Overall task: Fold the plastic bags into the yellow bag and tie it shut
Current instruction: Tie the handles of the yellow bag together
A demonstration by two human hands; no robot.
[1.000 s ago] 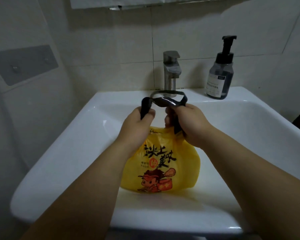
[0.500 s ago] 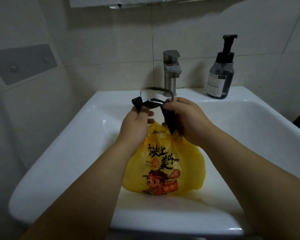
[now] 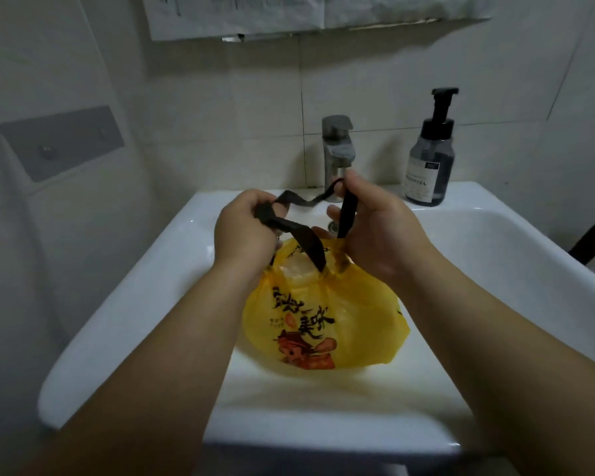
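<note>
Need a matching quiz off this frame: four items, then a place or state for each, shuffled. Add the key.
Items
1. yellow bag
2. pump bottle
3. tap
4. black handles

Places or states
A. gripped by the left hand and the right hand
B. standing on the back right ledge of the sink
C. down inside the sink's basin
D. at the sink's back edge, centre

Pairs: 1-C, 2-B, 3-D, 4-A

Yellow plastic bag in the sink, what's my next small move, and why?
Probably cross the black handle straps over the mouth to start a knot: left hand and right hand each grip one, apart, and the yellow plastic bag gapes, untied.
</note>
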